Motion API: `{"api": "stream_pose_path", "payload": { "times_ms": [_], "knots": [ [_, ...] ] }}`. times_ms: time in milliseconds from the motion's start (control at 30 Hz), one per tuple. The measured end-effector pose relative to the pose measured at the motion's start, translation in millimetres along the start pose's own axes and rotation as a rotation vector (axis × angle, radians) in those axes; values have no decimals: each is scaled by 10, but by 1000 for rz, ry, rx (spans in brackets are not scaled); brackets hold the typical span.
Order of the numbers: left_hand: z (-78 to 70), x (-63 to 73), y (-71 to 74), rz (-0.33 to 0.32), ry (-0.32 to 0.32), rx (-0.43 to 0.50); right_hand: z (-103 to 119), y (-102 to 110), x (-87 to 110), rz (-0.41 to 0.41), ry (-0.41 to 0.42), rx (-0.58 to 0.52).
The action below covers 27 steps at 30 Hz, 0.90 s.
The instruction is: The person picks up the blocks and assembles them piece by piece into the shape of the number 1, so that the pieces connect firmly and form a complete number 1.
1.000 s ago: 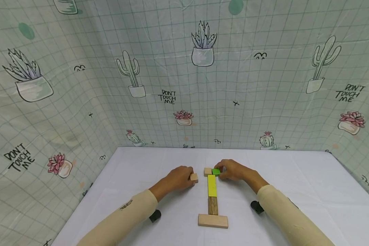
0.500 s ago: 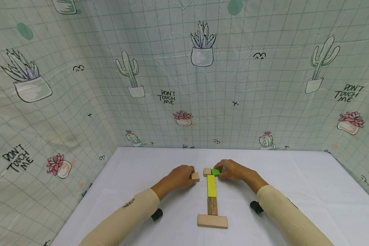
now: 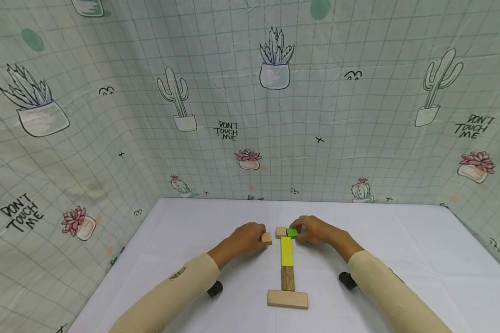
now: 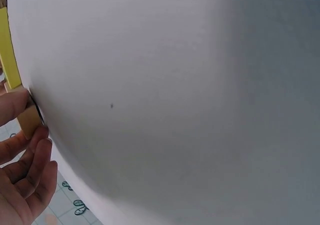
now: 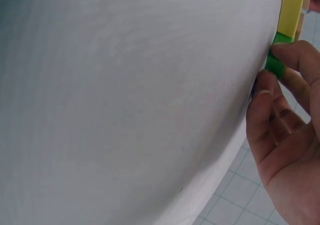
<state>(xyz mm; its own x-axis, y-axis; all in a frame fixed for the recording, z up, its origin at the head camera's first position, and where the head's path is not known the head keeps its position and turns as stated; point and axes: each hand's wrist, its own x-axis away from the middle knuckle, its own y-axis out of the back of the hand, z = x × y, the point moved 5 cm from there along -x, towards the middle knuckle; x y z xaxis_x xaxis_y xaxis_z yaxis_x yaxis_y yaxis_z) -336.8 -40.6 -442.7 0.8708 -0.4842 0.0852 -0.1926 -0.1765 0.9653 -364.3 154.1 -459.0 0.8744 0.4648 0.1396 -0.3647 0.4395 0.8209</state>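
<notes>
My left hand (image 3: 248, 238) pinches a small plain wooden block (image 3: 266, 238) between thumb and fingers, a little left of the other blocks. In the left wrist view that wooden block (image 4: 30, 119) shows between the thumb and fingertips. My right hand (image 3: 314, 230) pinches a green block (image 3: 291, 232) at its right side; the right wrist view shows the thumb on the green block (image 5: 276, 65). Left of the green block, side by side with it, sits another plain wooden block (image 3: 281, 232). Both meet the far end of a long yellow block (image 3: 287, 251).
A dark-grained wooden block (image 3: 288, 278) continues the line from the yellow one towards me, ending at a wide plain wooden block (image 3: 288, 299) laid crosswise. All lie on a white-covered table (image 3: 400, 259). A cactus-print cloth (image 3: 316, 106) hangs behind and at the sides.
My left hand has slid slightly right with its wooden block, narrowing the gap to the block pair. My right hand and the green block have stayed in place.
</notes>
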Motion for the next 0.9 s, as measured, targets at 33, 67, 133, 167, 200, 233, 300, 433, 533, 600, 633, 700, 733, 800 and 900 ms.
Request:
{"api": "stream_pose_path", "payload": {
  "times_ms": [33,67,133,167,200,233,300,433,533,600,633,700,733,800,900],
  "knots": [
    [-5,2,5,0,-1,1,1,0,-1,-1,1,-1],
    [-7,1,5,0,-2,0,3,-1,-2,-2,2,-1],
    [-12,2,8,1,-3,0,5,-2,-5,-3,3,-3],
    [-11,0,9,1,-5,-1,6,-1,-5,-4,6,-3],
    [-13,1,11,2,-4,0,9,-1,-4,-4,7,-4],
    [-13,-2,10,2,-3,-1,11,1,-3,-4,8,-5],
    [-15,-7,9,1,-4,-1,13,4,0,-3,10,-8],
    [-23,-20,4,0,-6,1,18,9,6,0,14,-12],
    [-22,-35,-2,-3,-5,4,13,8,5,-2,16,-11],
    [-21,-43,-5,-5,-3,5,6,4,1,-3,17,-9],
    [-21,-47,-5,-6,-2,3,2,2,-2,-3,17,-6],
    [-18,-58,-7,-9,1,1,-6,-2,-6,-4,18,-1],
    [-16,-63,-8,-9,4,-1,-7,-3,-7,-4,18,1],
    [-13,-74,-9,-12,10,-2,-8,-4,-8,-3,20,6],
    [-12,-86,-7,-16,17,5,-5,-3,-6,-3,22,5]
  ]
}}
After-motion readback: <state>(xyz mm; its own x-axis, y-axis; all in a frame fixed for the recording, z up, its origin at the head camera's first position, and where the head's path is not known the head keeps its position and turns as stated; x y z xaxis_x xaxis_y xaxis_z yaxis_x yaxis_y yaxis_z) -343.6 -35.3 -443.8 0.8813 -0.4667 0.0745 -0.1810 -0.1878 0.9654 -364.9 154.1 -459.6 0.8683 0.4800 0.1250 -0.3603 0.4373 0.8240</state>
